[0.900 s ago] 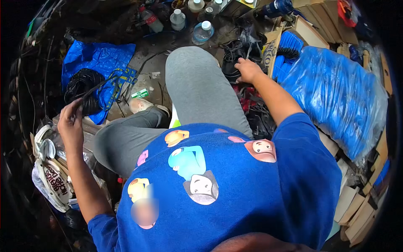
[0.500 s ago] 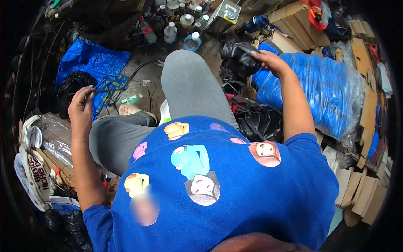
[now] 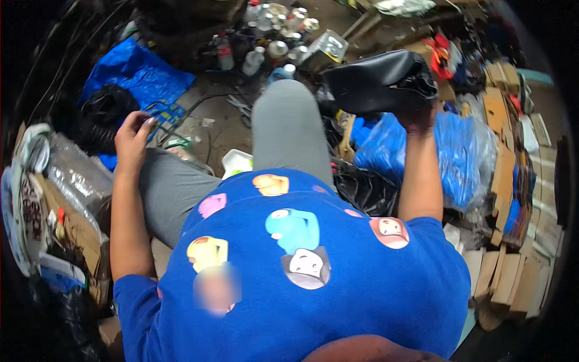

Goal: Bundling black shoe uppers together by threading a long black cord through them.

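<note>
My right hand point(image 3: 417, 116) is raised at the right, its fingers closed on a black leather-like shoe upper point(image 3: 371, 83). The upper hangs out to the left of the hand, with its crumpled opening near the wrist; most of my fingers are hidden or dark against it. At the left, above my bent leg, my left hand point(image 3: 134, 134) has its fingers curled together. Whatever is in that hand, if anything, is too small to make out. Behind it lies a round black bundle point(image 3: 108, 111) on a blue plastic sheet point(image 3: 136, 75).
Several bottles and jars point(image 3: 277, 48) stand on the floor ahead, by a square metal can point(image 3: 329, 48). A blue bundle in clear plastic point(image 3: 464, 151) sits right, with stacked cardboard point(image 3: 500, 277) beyond. Black plastic point(image 3: 368, 193) lies beside my leg; scissors point(image 3: 241, 110) lie ahead.
My right hand has lifted and turned the black upper, which shows larger and unfolded. My left hand has moved slightly right; the dark strip at its fingers no longer shows clearly. The view has shifted.
</note>
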{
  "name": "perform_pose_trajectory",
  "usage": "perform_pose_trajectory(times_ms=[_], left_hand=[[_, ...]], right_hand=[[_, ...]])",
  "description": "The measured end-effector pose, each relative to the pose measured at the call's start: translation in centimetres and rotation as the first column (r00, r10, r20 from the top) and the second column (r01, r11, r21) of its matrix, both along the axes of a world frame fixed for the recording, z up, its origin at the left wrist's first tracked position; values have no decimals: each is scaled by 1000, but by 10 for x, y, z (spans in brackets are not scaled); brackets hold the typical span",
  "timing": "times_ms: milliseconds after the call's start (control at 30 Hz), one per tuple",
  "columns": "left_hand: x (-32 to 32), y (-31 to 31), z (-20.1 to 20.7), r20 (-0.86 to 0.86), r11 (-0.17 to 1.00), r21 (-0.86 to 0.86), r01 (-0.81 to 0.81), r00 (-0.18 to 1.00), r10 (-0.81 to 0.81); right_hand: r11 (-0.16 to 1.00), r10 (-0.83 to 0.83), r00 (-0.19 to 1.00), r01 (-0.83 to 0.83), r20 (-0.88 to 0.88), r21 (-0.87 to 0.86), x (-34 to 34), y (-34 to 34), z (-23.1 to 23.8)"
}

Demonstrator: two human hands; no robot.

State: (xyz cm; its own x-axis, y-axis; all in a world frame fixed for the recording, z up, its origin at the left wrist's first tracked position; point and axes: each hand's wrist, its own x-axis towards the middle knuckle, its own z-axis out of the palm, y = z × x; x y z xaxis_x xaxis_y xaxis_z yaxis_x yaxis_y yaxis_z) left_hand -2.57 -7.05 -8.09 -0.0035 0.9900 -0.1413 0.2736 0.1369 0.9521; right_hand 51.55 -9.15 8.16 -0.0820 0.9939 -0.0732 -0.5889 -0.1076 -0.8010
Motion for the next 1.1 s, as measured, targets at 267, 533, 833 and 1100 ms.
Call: perform_pose_trajectory(times_ms=[267, 533, 833, 1100], left_hand=[[-1, -14, -4, -669, 887, -54, 459, 643, -373], [-20, -35, 0, -675, 871, -108, 479, 607, -418], [12, 2, 7, -122, 980, 146, 134, 986, -117], [-37, 70, -16, -70, 926, -125, 357, 928, -367]], right_hand=[[887, 451, 572, -374, 685, -272, -185, 42, -5], [713, 254, -231, -612, 939, -343, -283, 52, -121], [668, 741, 543, -654, 394, -355, -350, 53, -152], [613, 784, 408, -626, 468, -482, -330, 98, -192]])
